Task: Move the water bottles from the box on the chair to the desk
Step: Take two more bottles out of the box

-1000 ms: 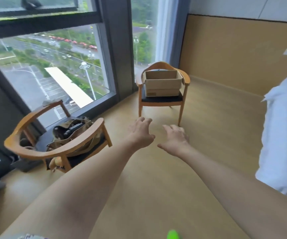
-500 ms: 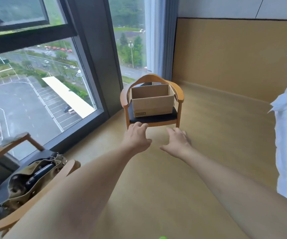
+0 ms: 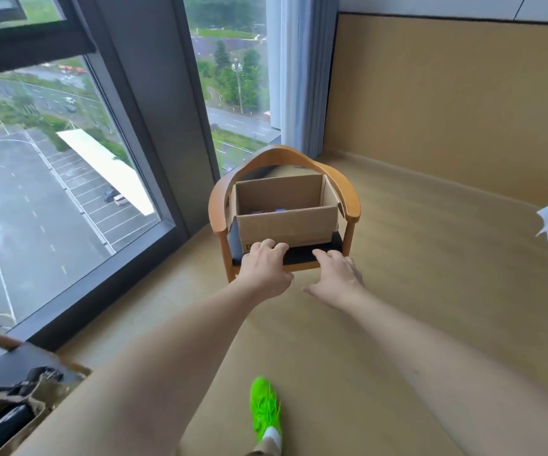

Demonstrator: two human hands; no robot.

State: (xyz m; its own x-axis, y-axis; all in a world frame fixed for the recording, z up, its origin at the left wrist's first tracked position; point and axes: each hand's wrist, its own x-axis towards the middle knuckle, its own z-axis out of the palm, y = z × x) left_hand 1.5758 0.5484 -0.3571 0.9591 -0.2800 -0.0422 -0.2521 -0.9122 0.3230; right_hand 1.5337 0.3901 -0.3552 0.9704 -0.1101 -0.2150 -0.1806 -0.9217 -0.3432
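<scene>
Soft window daylight, wide-angle edge distortion

No legible text anywhere in frame. Only candidate was a small dark-and-yellow printed mark [image 3: 247, 247] on the front face of the cardboard box [image 3: 285, 225], low at its left corner. The left hand [image 3: 264, 269] covered most of it, and what showed was too small and blurred to read. Purple caps [image 3: 267, 211] just showed inside the box; no lettering could be made out on them.
</scene>
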